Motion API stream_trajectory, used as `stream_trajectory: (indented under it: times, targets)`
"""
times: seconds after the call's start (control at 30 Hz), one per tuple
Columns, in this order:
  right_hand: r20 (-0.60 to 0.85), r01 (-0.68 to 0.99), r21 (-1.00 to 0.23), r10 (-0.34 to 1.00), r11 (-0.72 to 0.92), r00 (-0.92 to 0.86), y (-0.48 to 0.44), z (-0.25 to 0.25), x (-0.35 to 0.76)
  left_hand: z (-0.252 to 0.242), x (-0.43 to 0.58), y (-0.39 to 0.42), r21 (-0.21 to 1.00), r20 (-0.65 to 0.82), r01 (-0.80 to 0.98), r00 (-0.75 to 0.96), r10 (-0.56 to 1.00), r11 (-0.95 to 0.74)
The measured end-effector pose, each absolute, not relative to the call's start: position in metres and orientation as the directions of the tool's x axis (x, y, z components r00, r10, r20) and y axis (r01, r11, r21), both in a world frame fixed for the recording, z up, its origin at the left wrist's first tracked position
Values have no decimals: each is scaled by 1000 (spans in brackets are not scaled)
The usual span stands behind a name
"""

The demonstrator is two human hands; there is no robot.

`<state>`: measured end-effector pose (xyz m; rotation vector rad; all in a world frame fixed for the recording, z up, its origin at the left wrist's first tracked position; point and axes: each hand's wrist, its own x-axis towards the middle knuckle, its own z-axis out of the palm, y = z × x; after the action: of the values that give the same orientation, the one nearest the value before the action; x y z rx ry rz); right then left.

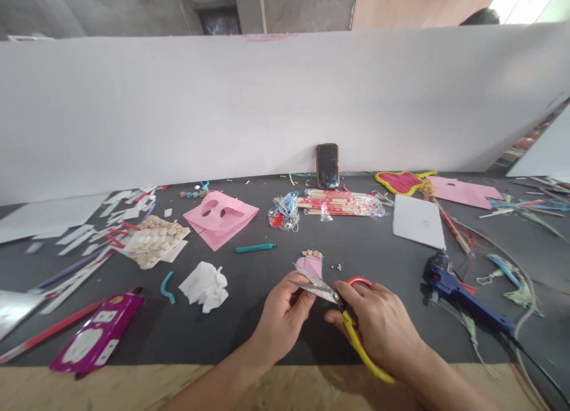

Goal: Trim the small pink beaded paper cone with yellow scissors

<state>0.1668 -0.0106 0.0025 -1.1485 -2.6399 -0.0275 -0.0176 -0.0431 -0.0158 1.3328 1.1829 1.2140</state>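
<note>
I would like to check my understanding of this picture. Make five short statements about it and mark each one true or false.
1. The right hand holds the scissors. True.
2. The phone lies flat on the table. False: the phone stands upright against the white panel.
3. The blue glue gun is to the right of the right hand. True.
4. The crumpled white tissue is in the left hand. False: the tissue lies on the table, to the left of that hand.
5. Both handles of the scissors are yellow. False: one handle is red and the other is yellow.
</note>
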Motion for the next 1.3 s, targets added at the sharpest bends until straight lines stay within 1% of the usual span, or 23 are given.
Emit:
stream_trajectory:
  times: [0.33, 0.53, 0.9, 1.1, 1.3]
  targets:
    - [292, 715, -121, 713, 689, -637, -8, 7, 165, -12, -21, -44, 977, 176, 122, -10, 984, -173]
    - [269, 730, -120, 730, 673, -628, -10, 8, 165, -10, -20, -47, 953, 230, 209, -31, 973, -218]
    - [256, 708, -107, 707, 698, -659, -8, 1, 163, -11, -15, -44, 970, 152, 195, -23, 988, -145]
    - [235, 710, -119, 715, 694, -659, -10, 0, 165, -15, -15, -45, 978, 136, 164, -16, 991, -132]
    - [201, 729, -107, 733, 676, -650, -13, 0, 165, -15, -16, -44, 978, 125, 171, -1, 992, -123]
